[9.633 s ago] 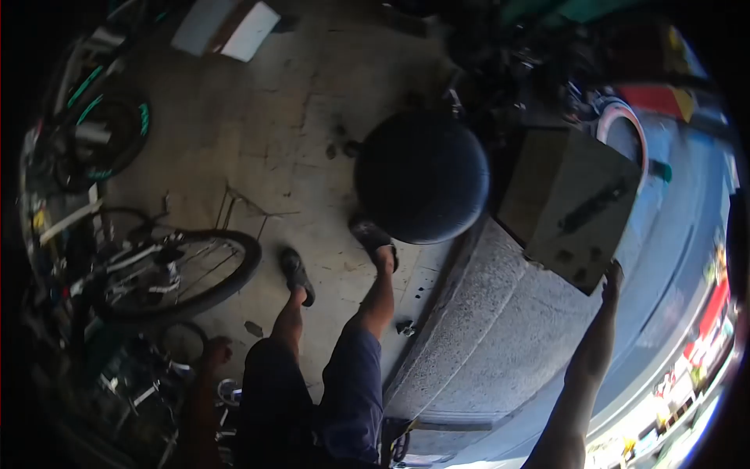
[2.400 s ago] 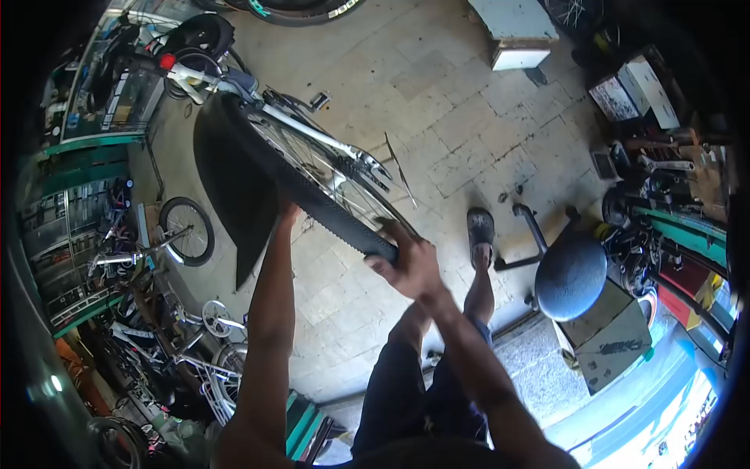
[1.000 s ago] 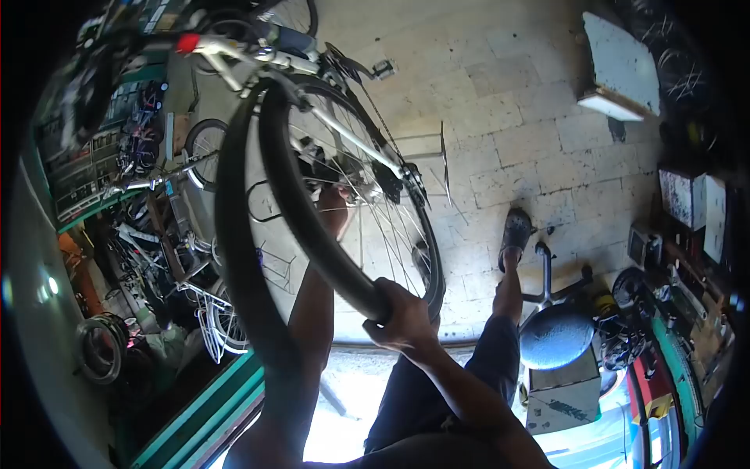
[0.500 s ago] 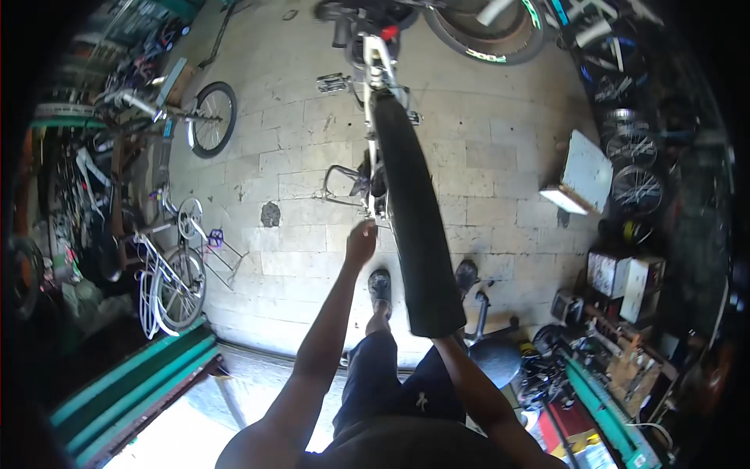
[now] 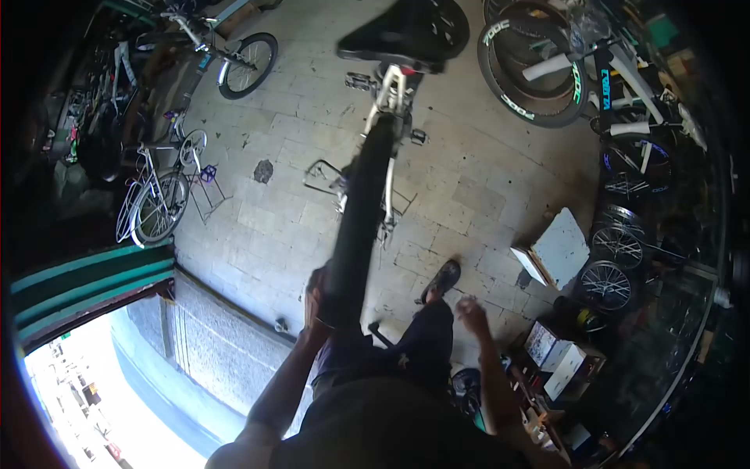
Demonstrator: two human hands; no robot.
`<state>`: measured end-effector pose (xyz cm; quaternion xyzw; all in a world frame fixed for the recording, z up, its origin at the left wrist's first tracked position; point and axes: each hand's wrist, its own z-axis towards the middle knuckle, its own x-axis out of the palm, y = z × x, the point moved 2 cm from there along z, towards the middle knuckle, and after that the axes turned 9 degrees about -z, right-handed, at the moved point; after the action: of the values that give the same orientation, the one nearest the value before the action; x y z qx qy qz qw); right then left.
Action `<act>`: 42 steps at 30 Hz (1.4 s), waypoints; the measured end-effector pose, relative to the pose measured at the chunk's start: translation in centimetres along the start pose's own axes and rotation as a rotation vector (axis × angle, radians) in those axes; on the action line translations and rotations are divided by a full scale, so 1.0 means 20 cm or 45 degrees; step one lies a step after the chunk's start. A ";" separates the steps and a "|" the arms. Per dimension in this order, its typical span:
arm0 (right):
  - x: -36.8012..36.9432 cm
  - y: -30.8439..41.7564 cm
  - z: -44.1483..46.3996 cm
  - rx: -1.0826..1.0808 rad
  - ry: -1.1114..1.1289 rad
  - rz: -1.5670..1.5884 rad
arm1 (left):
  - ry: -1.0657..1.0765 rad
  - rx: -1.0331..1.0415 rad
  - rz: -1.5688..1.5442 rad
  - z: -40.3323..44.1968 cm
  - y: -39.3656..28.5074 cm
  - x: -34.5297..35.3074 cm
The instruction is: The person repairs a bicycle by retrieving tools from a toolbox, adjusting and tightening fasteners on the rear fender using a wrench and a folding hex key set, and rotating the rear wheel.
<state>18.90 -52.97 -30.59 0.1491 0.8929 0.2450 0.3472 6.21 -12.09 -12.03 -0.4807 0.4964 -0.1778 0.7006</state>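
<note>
A bicycle stands in front of me, its rear wheel's wide black tyre (image 5: 358,211) pointing toward my body. My left hand (image 5: 314,295) is closed against the tyre's near left side, its fingers partly hidden behind the rubber. To the right, my right hand (image 5: 471,314) hangs in the air away from the bicycle, fingers loosely apart, with nothing visible in it. Farther off are the black saddle (image 5: 391,35), the white frame (image 5: 388,98) and a pedal (image 5: 359,81). The kickstand (image 5: 322,176) juts out to the left.
On the left stand a white bicycle (image 5: 160,199) and another bicycle's wheel (image 5: 248,66). A large wheel (image 5: 531,74) lies at the upper right. A white box-like piece (image 5: 556,248) sits on the tiled floor (image 5: 461,168), near several bare wheels. A green step edge (image 5: 94,273) borders the left.
My right hand has left the tyre and moved out to the right. My left hand has gone from near the wheel's hub to the tyre's near end. My view has turned and shifted.
</note>
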 end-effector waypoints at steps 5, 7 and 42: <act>-0.86 0.06 0.32 -0.124 -0.113 0.074 | -0.118 -0.232 0.061 0.08 -0.67 0.34; -1.19 0.33 0.48 -0.351 0.039 0.180 | 0.050 -0.304 -0.055 0.12 -0.71 0.50; -1.33 3.41 1.00 -2.116 0.558 -1.072 | -0.102 -1.364 0.165 0.81 -0.23 0.32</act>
<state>58.24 -0.91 8.13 -0.5275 0.4588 0.6780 0.2269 24.17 -10.88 -10.85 -0.7455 0.5191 0.1623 0.3852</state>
